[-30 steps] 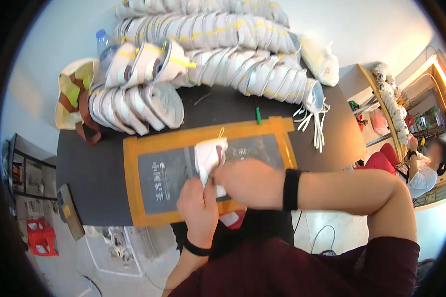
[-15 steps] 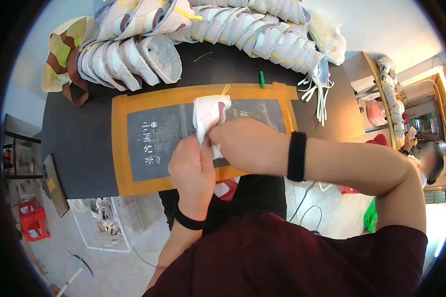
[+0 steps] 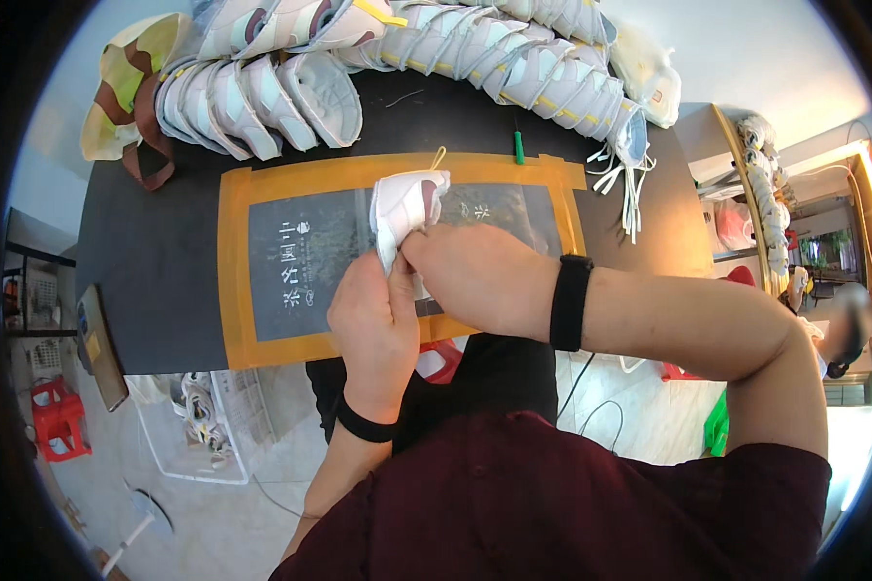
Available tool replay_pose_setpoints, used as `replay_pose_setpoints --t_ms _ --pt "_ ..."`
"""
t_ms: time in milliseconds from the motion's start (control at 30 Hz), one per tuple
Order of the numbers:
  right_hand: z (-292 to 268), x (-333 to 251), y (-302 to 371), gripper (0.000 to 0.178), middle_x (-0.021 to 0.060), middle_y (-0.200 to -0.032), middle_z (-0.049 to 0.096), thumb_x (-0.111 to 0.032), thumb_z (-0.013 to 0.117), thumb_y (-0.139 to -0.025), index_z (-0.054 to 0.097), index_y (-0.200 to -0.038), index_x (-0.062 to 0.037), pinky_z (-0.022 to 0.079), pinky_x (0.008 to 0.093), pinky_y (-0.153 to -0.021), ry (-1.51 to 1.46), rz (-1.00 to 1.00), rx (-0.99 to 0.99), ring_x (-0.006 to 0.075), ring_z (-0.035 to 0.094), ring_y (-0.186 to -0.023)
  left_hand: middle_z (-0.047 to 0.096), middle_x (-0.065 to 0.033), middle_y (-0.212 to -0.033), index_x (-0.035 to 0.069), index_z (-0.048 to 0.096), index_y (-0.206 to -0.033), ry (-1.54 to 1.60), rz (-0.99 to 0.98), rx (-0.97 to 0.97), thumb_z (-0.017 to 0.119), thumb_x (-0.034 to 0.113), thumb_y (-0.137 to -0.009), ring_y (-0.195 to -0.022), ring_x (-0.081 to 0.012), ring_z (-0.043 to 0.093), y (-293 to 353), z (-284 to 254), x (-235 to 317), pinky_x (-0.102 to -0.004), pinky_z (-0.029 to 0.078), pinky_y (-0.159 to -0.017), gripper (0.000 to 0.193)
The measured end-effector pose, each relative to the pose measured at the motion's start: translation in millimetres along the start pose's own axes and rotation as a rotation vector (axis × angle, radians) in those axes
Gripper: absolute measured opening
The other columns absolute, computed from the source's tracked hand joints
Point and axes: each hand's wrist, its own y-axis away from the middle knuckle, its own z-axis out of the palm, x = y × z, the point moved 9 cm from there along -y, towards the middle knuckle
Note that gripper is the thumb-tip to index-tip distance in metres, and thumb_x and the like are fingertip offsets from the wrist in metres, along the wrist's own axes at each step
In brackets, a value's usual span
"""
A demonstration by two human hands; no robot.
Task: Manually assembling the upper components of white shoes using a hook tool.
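Note:
A white and pale pink shoe upper [image 3: 397,201] with a maroon patch and a yellow loop stands up between my two hands, above the dark sheet framed in orange tape [image 3: 237,247]. My left hand [image 3: 373,315] pinches its lower edge from the near left. From the right, my right hand [image 3: 484,276] is closed on the same piece, fingers curled against its side. My fingertips meet at the upper's bottom, and my hands hide that part. Whether a small tool is in my right fingers cannot be made out.
Nested stacks of shoe uppers [image 3: 322,92] line the table's far side. A green-handled tool [image 3: 518,147] lies beyond the sheet. A phone [image 3: 100,349] rests at the left edge. Below are a white crate [image 3: 194,476] and a red stool [image 3: 60,418]. Another person sits far right.
The shoe upper has tilted slightly left, and my right hand has shifted a little left and up with it. Both hands keep their hold. The whole view has shifted slightly.

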Motion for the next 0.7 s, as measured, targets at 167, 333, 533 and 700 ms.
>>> replay_pose_setpoints --t_ms 167,333,533,700 --pt "5.7 16.7 14.2 0.018 0.0170 -0.091 0.064 -0.013 0.047 -0.094 0.056 -0.102 0.0001 0.051 0.0433 -0.070 -0.185 0.153 0.099 0.0336 0.065 -0.083 0.059 -0.0177 -0.080 0.000 0.062 -0.096 0.100 0.041 0.006 0.058 0.008 -0.092 -0.069 -0.0367 0.057 -4.1 0.4 9.0 -0.0434 0.046 -0.062 0.010" --pt "32.5 21.4 46.7 0.018 0.0033 -0.076 0.048 -0.017 0.041 -0.097 0.055 -0.101 -0.0059 0.039 0.0261 -0.053 -1.080 0.510 -0.035 0.0119 0.044 -0.061 0.059 -0.0146 -0.081 0.002 0.065 -0.103 0.031 0.171 -0.101 0.061 0.005 -0.086 -0.078 -0.0335 0.058 0.7 8.7 18.7 -0.0426 0.047 -0.067 0.018" --pt "49.6 18.3 77.7 0.018 0.0071 -0.077 0.050 -0.016 0.042 -0.098 0.054 -0.105 -0.0046 0.041 0.0304 -0.052 -1.357 0.488 0.011 0.0168 0.052 -0.062 0.056 -0.0144 -0.080 0.001 0.064 -0.100 -0.102 0.387 -0.078 0.059 0.007 -0.090 -0.074 -0.0320 0.056 8.0 12.0 30.5 -0.0410 0.044 -0.067 0.012" --pt "14.5 -7.0 117.3 0.017 0.0172 -0.090 0.058 -0.014 0.053 -0.093 0.053 -0.106 -0.0034 0.051 0.0423 -0.075 -0.275 0.081 0.268 0.0392 0.062 -0.086 0.061 -0.0099 -0.079 0.002 0.061 -0.096 0.114 0.198 -0.188 0.057 0.010 -0.094 -0.074 -0.0240 0.058 -0.3 10.4 12.4 -0.0339 0.047 -0.066 0.009"
